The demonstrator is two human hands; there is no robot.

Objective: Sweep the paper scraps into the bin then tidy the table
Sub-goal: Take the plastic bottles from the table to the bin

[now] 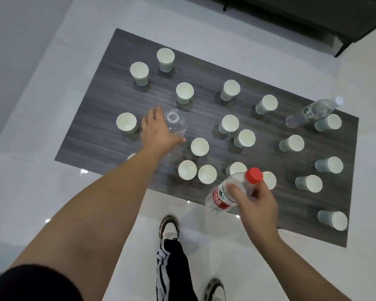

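Several white paper cups, such as one cup (200,146) near the middle, stand upright across the dark wood-grain table (109,101). My left hand (156,132) wraps around an uncapped clear plastic bottle (175,123) standing at the table's left-middle. My right hand (256,205) holds a red-capped clear bottle (230,192) with a red label, tilted above the table's near edge. A third clear bottle (313,111) with a white cap and green label leans at the far right. No paper scraps or bin are visible.
White glossy floor (52,192) surrounds the low table. My legs and sneakers (169,227) stand just before its near edge. A dark sofa (313,16) sits beyond the table at the top right.
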